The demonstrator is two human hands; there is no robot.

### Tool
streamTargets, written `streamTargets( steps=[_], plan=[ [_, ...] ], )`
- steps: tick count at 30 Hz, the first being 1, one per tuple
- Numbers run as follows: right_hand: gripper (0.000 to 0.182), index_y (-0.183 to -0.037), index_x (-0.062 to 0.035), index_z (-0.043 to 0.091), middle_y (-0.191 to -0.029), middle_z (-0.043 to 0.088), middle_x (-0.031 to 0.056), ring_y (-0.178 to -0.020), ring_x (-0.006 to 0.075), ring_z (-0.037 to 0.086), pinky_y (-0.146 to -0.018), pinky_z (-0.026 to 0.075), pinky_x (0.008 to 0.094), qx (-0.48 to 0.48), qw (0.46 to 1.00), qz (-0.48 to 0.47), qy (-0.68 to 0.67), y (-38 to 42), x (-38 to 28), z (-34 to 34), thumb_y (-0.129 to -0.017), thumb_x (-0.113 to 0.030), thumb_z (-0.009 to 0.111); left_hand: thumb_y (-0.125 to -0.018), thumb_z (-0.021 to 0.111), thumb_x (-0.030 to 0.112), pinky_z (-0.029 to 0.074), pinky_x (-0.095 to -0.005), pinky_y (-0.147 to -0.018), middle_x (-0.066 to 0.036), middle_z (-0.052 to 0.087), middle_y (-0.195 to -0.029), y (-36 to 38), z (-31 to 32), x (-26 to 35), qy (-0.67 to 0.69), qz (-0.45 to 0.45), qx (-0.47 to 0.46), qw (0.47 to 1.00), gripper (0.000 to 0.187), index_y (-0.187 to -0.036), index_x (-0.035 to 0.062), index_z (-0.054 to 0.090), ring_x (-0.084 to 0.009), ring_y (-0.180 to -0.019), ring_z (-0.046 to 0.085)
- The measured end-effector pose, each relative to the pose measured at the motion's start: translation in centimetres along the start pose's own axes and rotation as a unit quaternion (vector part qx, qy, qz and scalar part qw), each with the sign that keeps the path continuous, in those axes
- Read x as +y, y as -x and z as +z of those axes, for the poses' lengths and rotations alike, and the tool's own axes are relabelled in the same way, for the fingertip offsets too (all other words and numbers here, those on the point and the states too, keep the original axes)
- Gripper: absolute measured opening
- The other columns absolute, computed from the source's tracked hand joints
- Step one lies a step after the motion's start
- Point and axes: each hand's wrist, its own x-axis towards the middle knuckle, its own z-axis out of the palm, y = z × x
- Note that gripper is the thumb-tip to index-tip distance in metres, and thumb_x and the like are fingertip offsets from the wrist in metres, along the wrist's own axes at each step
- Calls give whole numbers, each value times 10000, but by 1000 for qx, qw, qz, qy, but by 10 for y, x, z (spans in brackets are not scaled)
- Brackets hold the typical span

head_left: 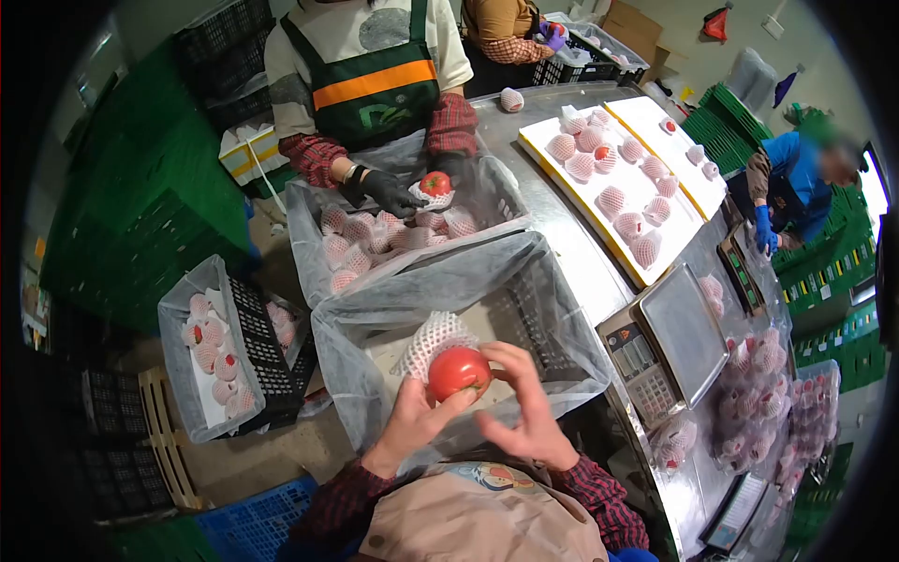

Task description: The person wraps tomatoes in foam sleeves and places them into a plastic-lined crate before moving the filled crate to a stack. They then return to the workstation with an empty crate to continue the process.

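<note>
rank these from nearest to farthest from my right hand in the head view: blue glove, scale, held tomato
1. Held tomato: in the left hand, right beside the right hand.
2. Scale: off to the right.
3. Blue glove: farther right, beyond the scale, on another person's hand.

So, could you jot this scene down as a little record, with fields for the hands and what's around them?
Left hand: holding a red tomato and a white foam net
Right hand: beside the tomato, fingers bent; contact hard to tell
Below: plastic-lined crate
Opposite: co-worker's black-gloved hand at another lined crate, containing netted fruit
To the right: weighing scale on a metal table
</note>
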Motion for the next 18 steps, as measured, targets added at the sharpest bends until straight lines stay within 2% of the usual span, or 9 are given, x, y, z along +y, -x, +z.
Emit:
streamTargets(
  steps=[1, 3, 5, 6, 9, 10, 12, 15, 18],
  plan=[
    [659, -1390, -33, 501, -1389, 491, 159, -1238, 314, 545, -1030, 461, 398, -16, 993, -55, 102, -3, -5, 6, -776, -41, 742, -905, 724, 47, 480, -315, -1029, -109, 568, -1336, -1, 5, -4, -21, 1, -5, 1000, 550, -1396, -16, 483, -164, -1215, 574],
    [711, -1416, -37, 486, -1411, 493, 171, -1277, 344, 530, -1080, 423, 420, -12, 993, -51, 108, 3, 14, 12, -767, -59, 776, -924, 672, 41, 477, -355, -1049, -144, 562, -1373, 0, 17, -1, -55, 25, 10, 998, 501, -1386, -38, 495, -184, -1246, 567],
    [716, -1429, -53, 474, -1393, 512, 160, -1269, 320, 534, -1072, 432, 405, 11, 999, -34, -14, 6, 23, 9, -790, -87, 794, -964, 649, 82, 446, -325, -1055, -79, 531, -1400, 0, 18, 4, -57, 87, -5, 995, 544, -1456, -15, 437, -163, -1237, 553],
    [719, -1438, -66, 460, -1348, 539, 144, -1238, 293, 557, -1051, 447, 373, 41, 990, 61, -117, 10, 14, 8, -808, -88, 806, -1011, 577, 110, 447, -330, -1050, -77, 572, -1376, 7, 11, 7, -20, 24, 19, 999, 459, -1439, -24, 478, -163, -1218, 568],
    [618, -1414, -71, 466, -1144, 595, 190, -837, 198, 647, -714, 544, 292, 14, 860, 182, -477, 1, 8, -6, -973, -474, 625, -1038, 527, 125, 450, -320, -1041, -88, 629, -1319, 5, -11, 3, -20, 15, 90, 996, 372, -1372, -36, 555, -161, -1184, 592],
    [618, -1414, -71, 466, -1144, 595, 190, -837, 198, 647, -714, 544, 292, 17, 861, 180, -475, 2, 11, -8, -973, -474, 625, -1050, 501, 124, 470, -322, -1014, -96, 670, -1255, 5, -13, 5, -43, 24, 121, 991, 327, -1308, -48, 606, -156, -1151, 610],
    [779, -1437, -85, 433, -1028, 579, 254, -510, 116, 479, -406, 433, 206, -2, 699, 299, -650, 4, 21, -9, -975, -712, 415, -1030, 544, 131, 479, -328, -1005, -103, 669, -1259, 5, -19, 5, -96, 33, 118, 988, 338, -1307, -55, 602, -160, -1147, 611],
    [797, -1416, -66, 454, -905, 586, 271, -406, 79, 380, -303, 317, 172, -18, 666, 347, -661, 2, 20, -7, -991, -730, 342, -966, 633, 129, 471, -339, -1034, -119, 629, -1322, 6, -20, -3, -181, 46, 81, 979, 451, -1368, -54, 540, -174, -1197, 593],
    [833, -1382, -30, 481, -861, 622, 235, -378, 86, 377, -298, 327, 191, 4, 678, 399, -617, 1, 17, -5, -987, -745, 315, -864, 744, 138, 448, -345, -1082, -142, 586, -1386, 4, -6, 2, -233, 79, 22, 969, 651, -1430, -45, 479, -199, -1263, 571]
  ],
)
